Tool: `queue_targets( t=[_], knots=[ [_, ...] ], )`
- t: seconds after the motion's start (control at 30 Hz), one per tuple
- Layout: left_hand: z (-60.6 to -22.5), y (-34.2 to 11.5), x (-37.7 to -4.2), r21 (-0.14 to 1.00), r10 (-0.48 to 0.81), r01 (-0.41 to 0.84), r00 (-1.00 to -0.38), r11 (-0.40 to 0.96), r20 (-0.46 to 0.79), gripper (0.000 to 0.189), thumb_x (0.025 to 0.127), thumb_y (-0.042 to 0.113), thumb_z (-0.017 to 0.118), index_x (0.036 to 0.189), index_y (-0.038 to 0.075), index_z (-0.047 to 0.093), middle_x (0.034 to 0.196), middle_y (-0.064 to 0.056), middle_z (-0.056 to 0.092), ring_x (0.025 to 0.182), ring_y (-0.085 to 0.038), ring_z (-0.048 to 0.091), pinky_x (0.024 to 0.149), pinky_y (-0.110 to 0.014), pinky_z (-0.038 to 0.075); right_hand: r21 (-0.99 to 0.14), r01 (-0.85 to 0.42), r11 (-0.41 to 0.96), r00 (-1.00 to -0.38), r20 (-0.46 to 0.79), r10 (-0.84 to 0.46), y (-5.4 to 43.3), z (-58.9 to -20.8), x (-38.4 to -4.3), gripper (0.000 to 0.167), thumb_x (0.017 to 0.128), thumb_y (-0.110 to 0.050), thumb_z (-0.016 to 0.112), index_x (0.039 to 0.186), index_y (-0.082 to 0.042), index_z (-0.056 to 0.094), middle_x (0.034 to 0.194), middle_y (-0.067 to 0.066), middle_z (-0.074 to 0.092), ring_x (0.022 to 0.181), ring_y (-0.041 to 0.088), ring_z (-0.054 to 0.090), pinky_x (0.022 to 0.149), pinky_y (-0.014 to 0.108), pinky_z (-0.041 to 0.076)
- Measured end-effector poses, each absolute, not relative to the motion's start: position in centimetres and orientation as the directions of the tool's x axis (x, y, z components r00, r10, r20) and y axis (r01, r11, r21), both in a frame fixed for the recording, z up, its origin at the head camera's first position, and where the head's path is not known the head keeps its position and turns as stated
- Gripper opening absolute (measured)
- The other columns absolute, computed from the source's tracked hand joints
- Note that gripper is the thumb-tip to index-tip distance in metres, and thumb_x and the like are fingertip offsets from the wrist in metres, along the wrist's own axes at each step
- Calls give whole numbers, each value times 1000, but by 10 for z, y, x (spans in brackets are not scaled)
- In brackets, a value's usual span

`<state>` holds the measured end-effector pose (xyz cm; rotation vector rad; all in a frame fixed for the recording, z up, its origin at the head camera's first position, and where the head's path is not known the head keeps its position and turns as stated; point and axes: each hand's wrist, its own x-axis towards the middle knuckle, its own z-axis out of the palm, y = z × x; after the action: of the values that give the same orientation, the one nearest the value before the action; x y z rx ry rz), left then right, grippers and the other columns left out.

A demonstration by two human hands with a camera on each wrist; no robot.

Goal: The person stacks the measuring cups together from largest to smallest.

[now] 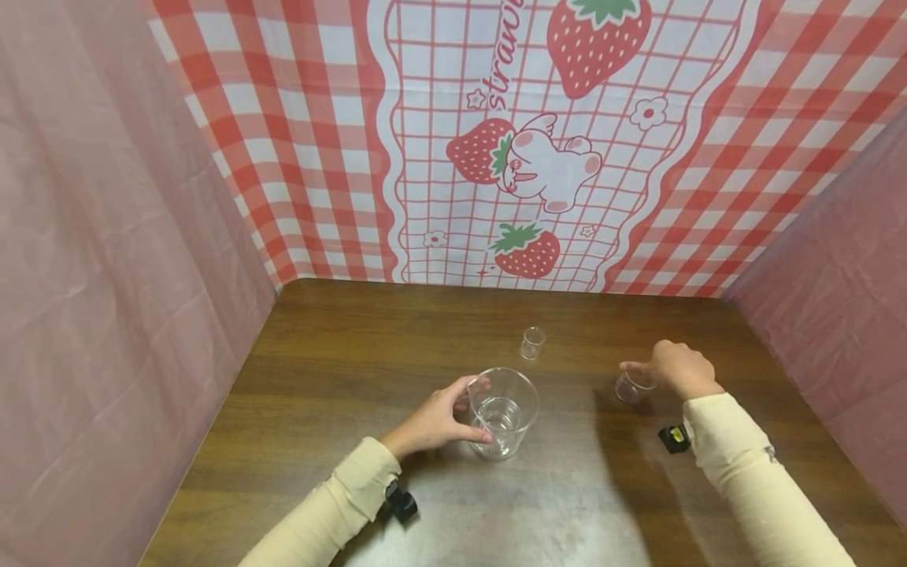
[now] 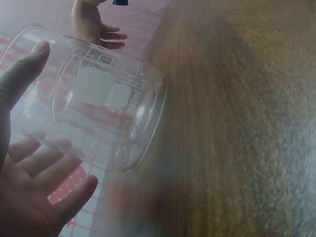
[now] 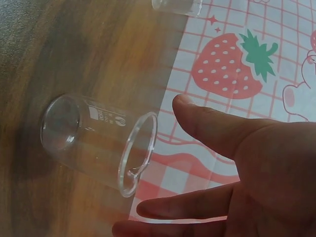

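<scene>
Bracketing the large beaker (image 1: 506, 417) near the middle of a wooden table (image 1: 340, 339), a person's left hand (image 1: 438, 417) is reaching its thumb and fingers along opposite sides of the glass — whether they are pressing it cannot be told. The right hand (image 1: 682, 370) is hovering by the mouth of a medium beaker (image 1: 631, 391), thumb and fingers parted and holding nothing. A small beaker (image 1: 532, 344) is standing farther back, nearer the rear edge, where a strawberry-print cloth (image 1: 319, 94) is rising. Open wood is stretching between the large and medium beakers and out toward the left edge, while the medium one is sitting closer to the right edge. The head camera is taking in all three beakers; the left wrist view is giving up a readable "100ml" marking (image 2: 133, 101). In the right wrist view, the medium beaker's pouring spout (image 3: 133, 172) is showing, and the thumb (image 3: 207, 121) is standing apart from its rim — a gap the head view is hiding, the hand there overlapping the glass.
</scene>
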<state>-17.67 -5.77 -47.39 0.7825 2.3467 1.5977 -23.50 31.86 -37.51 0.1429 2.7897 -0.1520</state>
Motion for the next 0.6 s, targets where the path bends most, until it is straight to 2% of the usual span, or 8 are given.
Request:
queue_targets(
  t=[0.23, 0.6],
  knots=[
    [-475, -57, -177, 910, 530, 317, -837, 268, 135, 82, 72, 18, 87, 140, 4, 45, 143, -14, 54, 129, -28, 55, 107, -42, 48, -86, 109, 990, -938, -337, 74, 321, -381, -234, 89, 77, -75, 59, 108, 8, 65, 116, 42, 57, 94, 54, 61, 57, 47, 52],
    [-476, -58, -177, 912, 526, 312, -840, 266, 134, 80, 72, 17, 86, 140, 4, 45, 142, -15, 54, 128, -29, 56, 106, -44, 49, -96, 91, 991, -940, -338, 53, 321, -387, -232, 82, 77, -74, 62, 101, 4, 68, 114, 40, 59, 90, 49, 63, 58, 46, 52]
  ],
)
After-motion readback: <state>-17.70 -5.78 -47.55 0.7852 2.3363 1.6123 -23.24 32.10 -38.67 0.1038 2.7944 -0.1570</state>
